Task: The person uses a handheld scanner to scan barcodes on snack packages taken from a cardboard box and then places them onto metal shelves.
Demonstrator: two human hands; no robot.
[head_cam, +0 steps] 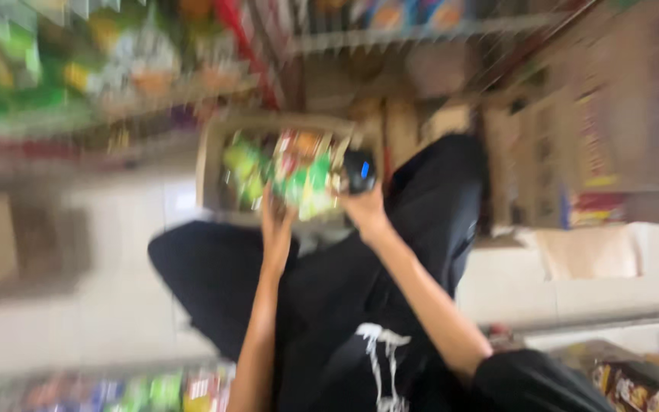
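Observation:
The view is heavily blurred. A cardboard box (209, 164) stands on the pale floor in front of my black-trousered legs, holding several green, red and orange snack packets (247, 166). My left hand (274, 217) reaches into the box's near side and grips a green and red packet (308, 181). My right hand (364, 204) is at the box's right corner, closed around a small dark rounded object (359, 169) with a blue spot. The blur hides what that object is.
Shelves of colourful packets run along the upper left (55, 69) and the lower left edge (116, 391). Brown cartons (612, 114) are stacked at the right, with pale boxes (612, 267) below them. More packets (634, 385) lie at the bottom right.

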